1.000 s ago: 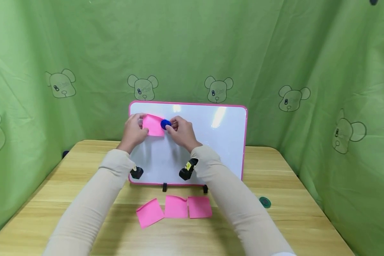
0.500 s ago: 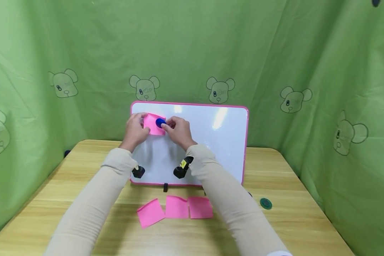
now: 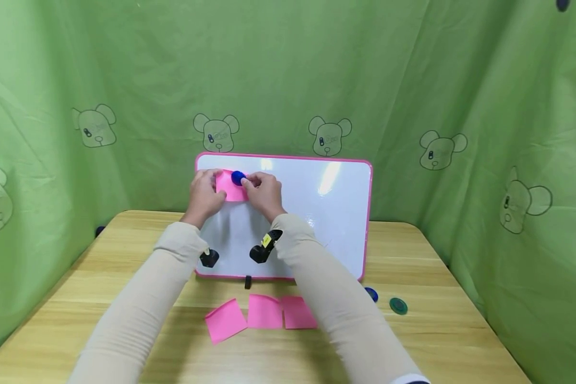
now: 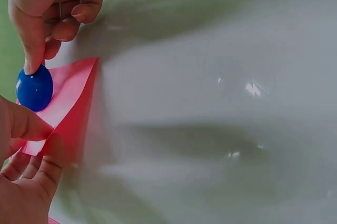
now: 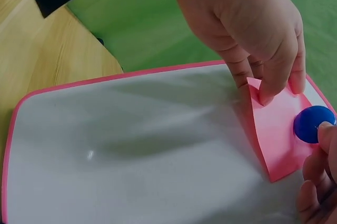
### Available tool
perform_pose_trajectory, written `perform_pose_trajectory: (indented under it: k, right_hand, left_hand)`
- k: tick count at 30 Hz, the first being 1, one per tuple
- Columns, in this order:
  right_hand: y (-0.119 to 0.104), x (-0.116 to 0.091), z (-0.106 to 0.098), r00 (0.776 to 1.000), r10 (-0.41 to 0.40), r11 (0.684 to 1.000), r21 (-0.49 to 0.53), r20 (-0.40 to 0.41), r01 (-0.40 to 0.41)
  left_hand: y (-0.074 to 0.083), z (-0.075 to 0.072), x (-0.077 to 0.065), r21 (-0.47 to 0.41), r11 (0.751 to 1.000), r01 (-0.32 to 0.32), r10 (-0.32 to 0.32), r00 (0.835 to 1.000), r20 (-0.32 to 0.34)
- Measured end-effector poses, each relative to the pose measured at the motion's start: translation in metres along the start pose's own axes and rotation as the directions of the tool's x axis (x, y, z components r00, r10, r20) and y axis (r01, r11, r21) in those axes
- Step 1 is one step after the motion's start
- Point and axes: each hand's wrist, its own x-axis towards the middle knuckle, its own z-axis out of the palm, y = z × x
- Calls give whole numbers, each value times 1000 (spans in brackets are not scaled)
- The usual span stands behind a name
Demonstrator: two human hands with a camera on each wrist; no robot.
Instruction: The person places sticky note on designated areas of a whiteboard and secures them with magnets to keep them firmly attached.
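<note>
A pink sticky note [image 3: 232, 193] is held against the upper left of a pink-framed whiteboard [image 3: 312, 213]. My left hand [image 3: 204, 196] pinches the note's left side between thumb and fingers, and in the left wrist view the note's lower edge [image 4: 79, 113] lifts off the board. My right hand [image 3: 265, 193] pinches a round blue magnet [image 3: 238, 177] by its edge. The magnet lies over the upper part of the note; the right wrist view shows the blue magnet [image 5: 311, 124] right at the paper, with the right thumb [image 5: 325, 134] on it.
Three pink sticky notes [image 3: 265, 311] lie in a row on the wooden table [image 3: 173, 352] before the board. Right of them are another blue magnet [image 3: 372, 294], partly behind the right sleeve, and a green magnet [image 3: 398, 305]. A green curtain [image 3: 278, 69] surrounds the table.
My right hand has moved left and slightly up, carrying the blue magnet from the note's right edge to its upper middle. The left hand keeps its pinch. A second blue magnet has come into view.
</note>
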Motion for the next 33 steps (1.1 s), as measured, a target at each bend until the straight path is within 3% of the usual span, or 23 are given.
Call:
perform_pose_trajectory:
  k: [9, 33]
  right_hand:
    - [-4, 3, 6, 996, 90, 995, 49, -13, -89]
    - [-17, 7, 12, 982, 171, 978, 133, -76, -160]
  left_hand:
    - [-1, 0, 0, -3, 1000, -12, 12, 1000, 4]
    - [-1, -1, -4, 6, 1000, -22, 22, 1000, -4]
